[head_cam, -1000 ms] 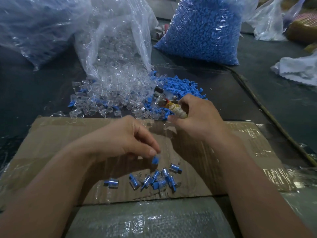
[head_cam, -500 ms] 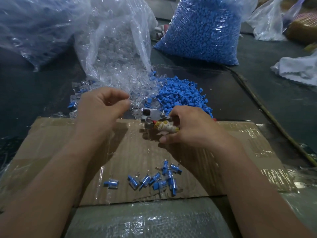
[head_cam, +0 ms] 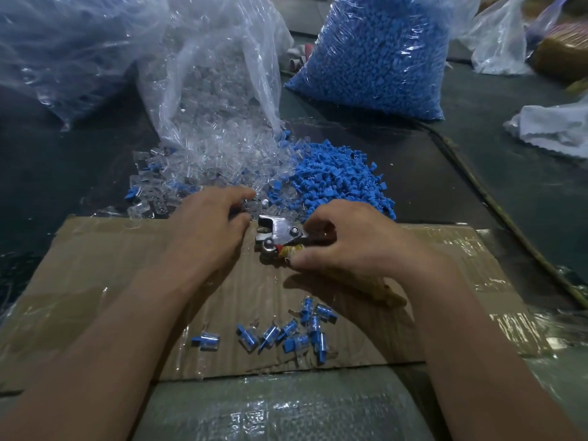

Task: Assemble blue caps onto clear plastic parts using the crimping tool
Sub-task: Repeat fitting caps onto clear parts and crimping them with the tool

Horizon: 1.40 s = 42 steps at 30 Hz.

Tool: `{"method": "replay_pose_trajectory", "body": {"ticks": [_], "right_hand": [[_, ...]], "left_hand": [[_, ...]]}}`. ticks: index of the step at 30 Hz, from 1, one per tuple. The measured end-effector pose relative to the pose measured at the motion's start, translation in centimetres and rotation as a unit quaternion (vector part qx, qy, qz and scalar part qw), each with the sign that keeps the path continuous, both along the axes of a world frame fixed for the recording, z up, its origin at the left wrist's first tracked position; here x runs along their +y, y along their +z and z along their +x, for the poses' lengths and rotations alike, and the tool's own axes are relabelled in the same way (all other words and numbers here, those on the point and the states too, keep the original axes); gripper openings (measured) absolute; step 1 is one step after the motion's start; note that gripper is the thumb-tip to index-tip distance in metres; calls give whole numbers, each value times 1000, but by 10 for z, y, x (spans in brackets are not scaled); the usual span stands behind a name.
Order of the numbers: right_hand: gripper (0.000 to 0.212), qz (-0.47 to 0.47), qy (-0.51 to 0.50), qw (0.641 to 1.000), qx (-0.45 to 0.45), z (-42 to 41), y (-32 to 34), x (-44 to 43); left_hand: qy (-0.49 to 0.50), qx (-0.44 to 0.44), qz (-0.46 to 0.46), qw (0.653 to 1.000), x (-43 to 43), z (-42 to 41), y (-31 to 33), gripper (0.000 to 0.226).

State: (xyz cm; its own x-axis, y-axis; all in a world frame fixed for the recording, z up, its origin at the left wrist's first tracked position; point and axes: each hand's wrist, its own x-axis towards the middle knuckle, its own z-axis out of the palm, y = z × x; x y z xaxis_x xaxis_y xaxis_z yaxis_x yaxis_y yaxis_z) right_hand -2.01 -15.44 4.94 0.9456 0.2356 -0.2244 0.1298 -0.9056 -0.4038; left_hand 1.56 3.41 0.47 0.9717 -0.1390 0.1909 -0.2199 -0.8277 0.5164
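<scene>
While the right hand curls its fingers and thumb round the cloth-wrapped handles of the crimping tool, the tool's metal head points left, low over the far edge of the cardboard sheet, with nothing visibly seated in it. Just beside that head, the left hand reaches forward, palm down, its fingers stretched onto the near edge of the loose clear plastic parts. The thumb is tucked under towards them, and I cannot tell whether a part is pinched there. These clear parts spill out of an open transparent bag onto the dark desk. Touching them on the right is a heap of loose blue caps, lying just beyond the right hand. Nearer the person, on the cardboard between the two forearms, lies a scatter of assembled pieces, clear bodies with blue caps fitted, one of them apart to the left. Behind the heaps stands a full bag of blue caps, another plastic bag sits at far left, and a white cloth lies at far right.
</scene>
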Motion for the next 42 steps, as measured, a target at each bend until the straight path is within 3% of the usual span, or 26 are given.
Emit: {"method": "replay_pose_trajectory", "body": {"ticks": [5,12,18,22,33,42], "right_hand": [[23,68,-110,982,-134,6,1,-12],[21,82,-194,960,-184,12,-4,-27],[9,59,-150,971,-178,16,-13,-21],[23,20,-98,981,-164,20,-21,-12],[19,22,-116,985,-128,33,-33,-14],[7,28,-82,979,-185,30,-34,-12]], "left_hand": [[4,2,-3,1000,-4,0,1,31],[55,-22,-117,991,-3,-2,4,15],[91,33,-268,959,-4,-5,6,19],[80,58,-342,934,-4,-8,12,25],[39,123,-424,896,-5,-14,21,15],[13,147,-451,880,-7,-18,25,23]]}}
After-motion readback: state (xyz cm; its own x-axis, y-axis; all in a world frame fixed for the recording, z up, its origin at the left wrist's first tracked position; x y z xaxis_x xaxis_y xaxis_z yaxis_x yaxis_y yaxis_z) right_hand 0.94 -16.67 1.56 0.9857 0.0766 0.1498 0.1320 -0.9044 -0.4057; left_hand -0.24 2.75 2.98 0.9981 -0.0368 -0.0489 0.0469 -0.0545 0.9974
